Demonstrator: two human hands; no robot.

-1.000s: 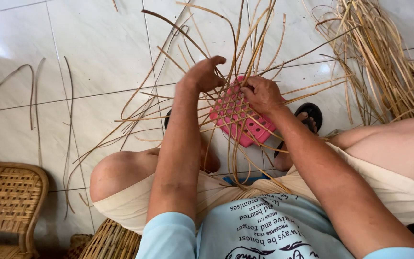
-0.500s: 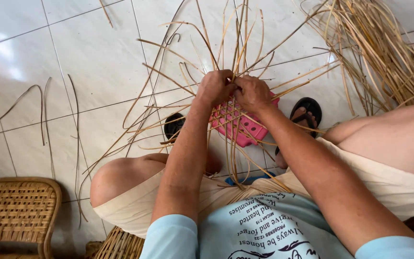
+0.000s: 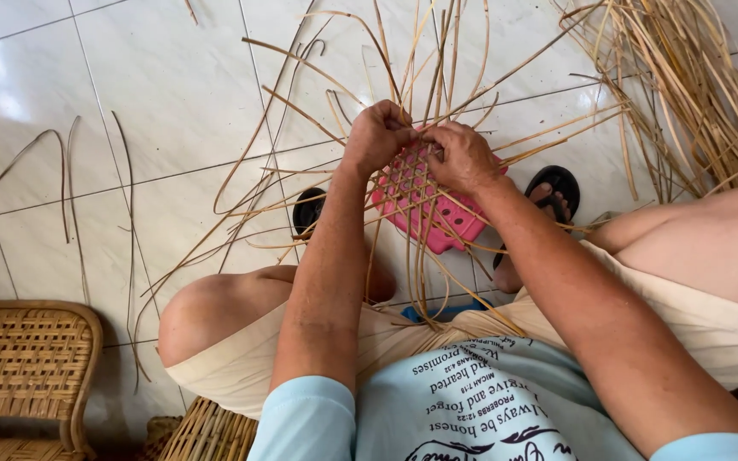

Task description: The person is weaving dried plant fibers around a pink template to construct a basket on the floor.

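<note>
Both hands have closed in together: left hand (image 3: 375,135) and right hand (image 3: 463,156) pinch upright rattan strips (image 3: 437,68) directly above the pink stool (image 3: 437,218)

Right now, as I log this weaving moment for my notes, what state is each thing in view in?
Left hand: closed, pinching strips.
Right hand: closed, gripping strips beside the left hand.
Cane strips: partly woven into an open lattice, loose ends fanning out.
Pink stool: standing on the floor under the lattice.
Bundle of cane: loose, unwoven, piled on the tiled floor.
Woven chair: finished, standing.
Sandals: worn on the feet.
</note>
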